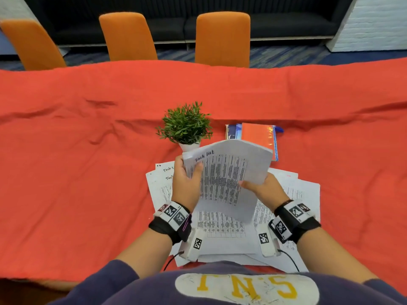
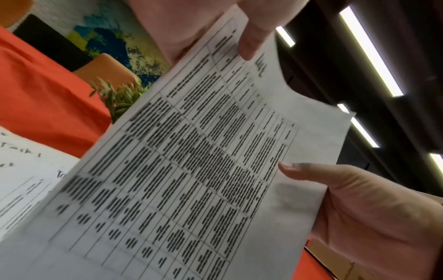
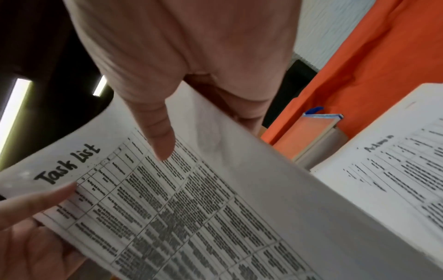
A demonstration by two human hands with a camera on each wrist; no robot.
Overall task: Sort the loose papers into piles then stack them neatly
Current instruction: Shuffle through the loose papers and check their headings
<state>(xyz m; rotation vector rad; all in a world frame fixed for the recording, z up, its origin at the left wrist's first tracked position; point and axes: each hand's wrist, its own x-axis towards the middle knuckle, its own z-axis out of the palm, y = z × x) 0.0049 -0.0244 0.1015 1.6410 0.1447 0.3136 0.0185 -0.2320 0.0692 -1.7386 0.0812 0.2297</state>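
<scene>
One desk draped in a red-orange cloth stands before three orange upholstered chairs, and on it lie a fan of loose white printed sheets whose number I cannot count, two flat folders, one red and one blue, and one small green plant in a white pot. Lifted above that fan is a thin white bundle of papers headed "Task list", its top page a dense black-ruled table, its upper edge curling back. The left hand pinches the bundle's left edge, thumb on the face, while the right hand pinches its right edge likewise.
</scene>
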